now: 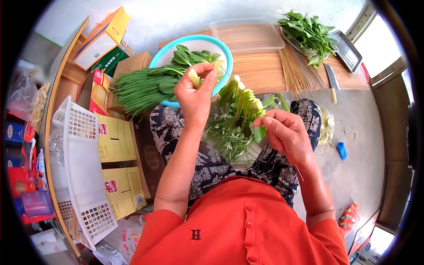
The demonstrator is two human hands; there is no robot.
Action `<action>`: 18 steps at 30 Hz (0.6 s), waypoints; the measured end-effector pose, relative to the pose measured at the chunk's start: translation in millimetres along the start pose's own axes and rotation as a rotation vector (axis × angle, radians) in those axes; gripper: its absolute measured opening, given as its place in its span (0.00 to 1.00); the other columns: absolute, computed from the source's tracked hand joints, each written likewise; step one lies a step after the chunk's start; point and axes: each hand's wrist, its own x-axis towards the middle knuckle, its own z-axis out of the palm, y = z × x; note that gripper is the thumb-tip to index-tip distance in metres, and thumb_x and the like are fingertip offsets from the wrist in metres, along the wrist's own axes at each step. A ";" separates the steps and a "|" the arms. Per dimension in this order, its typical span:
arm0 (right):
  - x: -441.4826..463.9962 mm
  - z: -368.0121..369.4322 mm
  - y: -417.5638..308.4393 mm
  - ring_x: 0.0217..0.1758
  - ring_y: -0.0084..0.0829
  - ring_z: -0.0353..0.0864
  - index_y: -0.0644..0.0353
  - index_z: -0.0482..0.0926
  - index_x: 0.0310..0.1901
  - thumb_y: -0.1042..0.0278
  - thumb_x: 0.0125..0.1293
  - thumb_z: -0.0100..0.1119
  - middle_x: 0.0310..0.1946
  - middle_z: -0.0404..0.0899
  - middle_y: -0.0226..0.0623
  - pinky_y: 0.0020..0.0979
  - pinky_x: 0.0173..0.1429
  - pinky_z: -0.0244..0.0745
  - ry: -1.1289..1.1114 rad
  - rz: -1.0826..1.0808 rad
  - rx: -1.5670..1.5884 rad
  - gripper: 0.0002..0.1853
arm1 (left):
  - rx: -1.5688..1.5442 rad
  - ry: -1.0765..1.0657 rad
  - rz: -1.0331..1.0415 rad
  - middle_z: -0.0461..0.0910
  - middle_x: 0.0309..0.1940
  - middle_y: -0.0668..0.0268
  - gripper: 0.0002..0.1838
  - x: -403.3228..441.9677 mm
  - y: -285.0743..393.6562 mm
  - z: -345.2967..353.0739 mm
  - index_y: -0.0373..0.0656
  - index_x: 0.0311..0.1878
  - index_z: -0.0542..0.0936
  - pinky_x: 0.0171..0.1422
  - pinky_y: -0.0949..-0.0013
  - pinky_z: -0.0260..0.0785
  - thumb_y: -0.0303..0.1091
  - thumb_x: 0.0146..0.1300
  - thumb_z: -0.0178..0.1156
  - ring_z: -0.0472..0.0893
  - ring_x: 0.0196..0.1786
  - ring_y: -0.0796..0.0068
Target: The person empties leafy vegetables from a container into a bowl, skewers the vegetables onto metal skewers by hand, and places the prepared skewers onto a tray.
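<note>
My left hand (197, 95) is raised in front of the basin, its fingers closed round a piece of leafy green (193, 77) with a pale stem. My right hand (286, 134) pinches a thin skewer (300, 173), whose lower end sticks out below the palm. Bunched leafy greens (243, 104) are threaded along that skewer, their pale stems on top and leaves hanging down. Behind my left hand, a blue-rimmed basin (223, 44) holds long green chives (137, 90) and broad-leafed greens (187, 56). Below the skewer, between my knees, lies a heap of loose greens (232, 132).
On the wooden table (251, 73) are a clear plastic tray (247, 35), many bare skewers (298, 66), a heap of leafy greens (307, 35) and a knife (331, 79). A white plastic rack (86, 170) and yellow boxes (115, 139) stand at left. A blue object (341, 150) lies on the floor.
</note>
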 end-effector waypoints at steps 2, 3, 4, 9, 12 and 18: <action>-0.4 -0.7 1.0 0.12 0.10 0.50 0.64 0.81 0.41 0.64 0.73 0.51 0.11 0.58 0.16 0.18 0.17 0.42 0.011 -0.008 -0.008 0.13 | -0.016 -0.001 -0.026 0.81 0.33 0.71 0.05 -0.4 0.5 0.8 0.36 0.40 0.82 0.38 0.81 0.69 0.22 0.60 0.65 0.75 0.33 0.87; -0.4 -1.1 1.1 0.12 0.10 0.50 0.64 0.81 0.41 0.64 0.73 0.51 0.10 0.58 0.17 0.18 0.17 0.42 -0.002 -0.014 -0.002 0.13 | -0.020 -0.002 -0.024 0.81 0.33 0.71 0.05 0.0 0.8 1.9 0.36 0.40 0.82 0.38 0.81 0.69 0.22 0.60 0.65 0.75 0.33 0.87; -1.0 -1.1 1.5 0.12 0.10 0.50 0.64 0.80 0.41 0.64 0.73 0.51 0.10 0.58 0.17 0.18 0.17 0.42 -0.015 -0.018 0.007 0.13 | -0.029 -0.001 -0.028 0.80 0.33 0.71 0.05 -0.8 1.2 2.1 0.36 0.40 0.82 0.39 0.80 0.69 0.22 0.59 0.65 0.75 0.34 0.87; -2.4 -0.5 -1.1 0.12 0.10 0.50 0.64 0.80 0.41 0.64 0.73 0.50 0.10 0.58 0.17 0.18 0.18 0.42 -0.012 -0.002 0.003 0.13 | -0.007 0.003 -0.028 0.80 0.32 0.71 0.06 -2.2 1.4 0.6 0.36 0.40 0.82 0.39 0.80 0.69 0.22 0.60 0.65 0.75 0.34 0.86; -3.0 -0.2 -3.4 0.12 0.10 0.51 0.64 0.81 0.41 0.64 0.73 0.50 0.10 0.59 0.17 0.18 0.18 0.43 -0.006 -0.008 -0.008 0.13 | 0.012 0.006 0.010 0.80 0.32 0.70 0.06 -1.9 -0.3 1.2 0.36 0.41 0.82 0.39 0.80 0.69 0.22 0.60 0.65 0.75 0.34 0.86; -4.7 1.6 -4.7 0.12 0.10 0.50 0.64 0.81 0.41 0.63 0.73 0.50 0.10 0.58 0.17 0.18 0.18 0.43 -0.018 -0.001 0.003 0.13 | 0.053 -0.047 0.066 0.80 0.32 0.71 0.06 -1.0 0.5 -1.8 0.36 0.41 0.82 0.38 0.81 0.68 0.23 0.60 0.65 0.75 0.33 0.87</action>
